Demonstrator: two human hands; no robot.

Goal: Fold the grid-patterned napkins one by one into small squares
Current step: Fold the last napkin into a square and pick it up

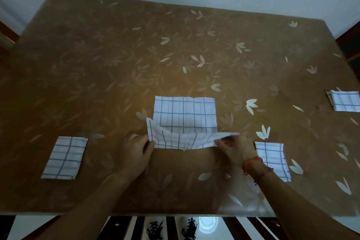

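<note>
Left hand (136, 151) pinching the near-left corner of the centre napkin (185, 113), right hand (234, 149) pinching the near-right corner; near edge lifted off the counter (116, 54). Four grid napkins counted: this one mid-counter, long axis left to right, plus three folded ones lying flat – left napkin (65, 158), right napkin (272, 160) partly behind the right wrist with its red bracelet (251, 162), far-right napkin (344, 101) at the frame edge.
</note>
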